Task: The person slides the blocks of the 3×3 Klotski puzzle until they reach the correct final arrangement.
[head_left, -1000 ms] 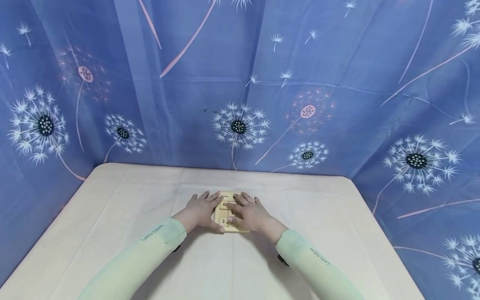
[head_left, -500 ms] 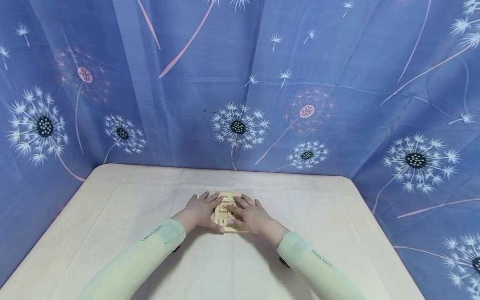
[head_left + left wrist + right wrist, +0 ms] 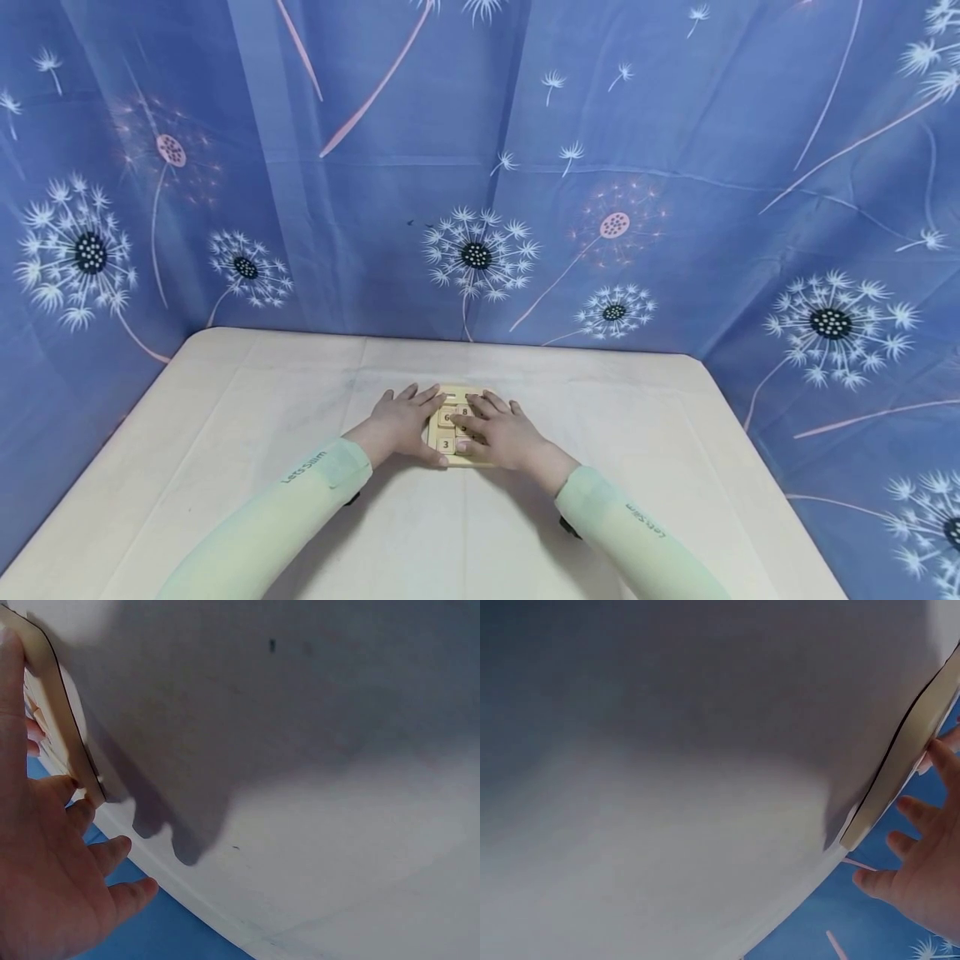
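Observation:
A yellow wooden number sliding puzzle [image 3: 432,435] lies flat at the middle of the table. My left hand [image 3: 405,421] holds its left side, thumb by the near corner and index finger by the far one. Over the right half spreads my right hand [image 3: 504,432], its fingers extended and one fingertip touching tile 6 [image 3: 446,418]. Tile 3 [image 3: 446,445] shows below that, and tile 8 [image 3: 465,411] beside it; the hand covers most other tiles. The left wrist view shows the puzzle's thick side edge [image 3: 64,712] against the left fingers.
The puzzle rests on a pale cloth-covered table [image 3: 262,400] with rounded far corners. Blue curtains [image 3: 360,250] printed with dandelions stand along the back and both sides. Light green sleeves [image 3: 277,508] cover both forearms.
Tile 6 has slid toward the near side, narrowing the gap above tile 3. My right fingers have shifted slightly with it, and tile 8 now shows. My left hand stays in place.

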A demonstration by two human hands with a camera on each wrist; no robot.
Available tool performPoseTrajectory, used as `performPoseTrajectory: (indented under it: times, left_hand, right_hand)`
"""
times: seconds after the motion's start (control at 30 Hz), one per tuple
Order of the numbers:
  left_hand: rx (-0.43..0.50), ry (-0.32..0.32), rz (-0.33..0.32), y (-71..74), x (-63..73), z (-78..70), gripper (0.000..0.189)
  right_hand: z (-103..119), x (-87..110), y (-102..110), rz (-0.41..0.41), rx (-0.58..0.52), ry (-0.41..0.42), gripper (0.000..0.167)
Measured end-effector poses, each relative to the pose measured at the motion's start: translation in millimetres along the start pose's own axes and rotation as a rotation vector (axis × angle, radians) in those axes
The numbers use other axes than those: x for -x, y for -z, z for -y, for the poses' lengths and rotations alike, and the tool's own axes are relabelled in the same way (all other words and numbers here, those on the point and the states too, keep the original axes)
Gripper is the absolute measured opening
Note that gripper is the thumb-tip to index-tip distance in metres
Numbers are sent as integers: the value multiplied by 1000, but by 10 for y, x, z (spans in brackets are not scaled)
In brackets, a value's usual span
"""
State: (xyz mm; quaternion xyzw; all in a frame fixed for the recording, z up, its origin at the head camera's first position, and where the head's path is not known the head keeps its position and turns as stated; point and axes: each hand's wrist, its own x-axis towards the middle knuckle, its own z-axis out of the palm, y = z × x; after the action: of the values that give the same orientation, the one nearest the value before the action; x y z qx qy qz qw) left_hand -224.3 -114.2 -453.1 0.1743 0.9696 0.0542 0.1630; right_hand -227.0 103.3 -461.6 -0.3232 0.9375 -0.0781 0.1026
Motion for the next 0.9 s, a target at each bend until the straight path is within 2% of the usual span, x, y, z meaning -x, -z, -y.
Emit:
performPoseTrajectory:
  times: [0.33, 0.9]
  left_hand:
    - [19, -6, -4, 8, 12, -3, 112]
    - [0, 2, 4, 5, 7, -11, 112]
  right_hand:
    - [1, 27, -2, -5, -6, 14, 53]
    - [3, 64, -14, 0, -2, 13, 52]
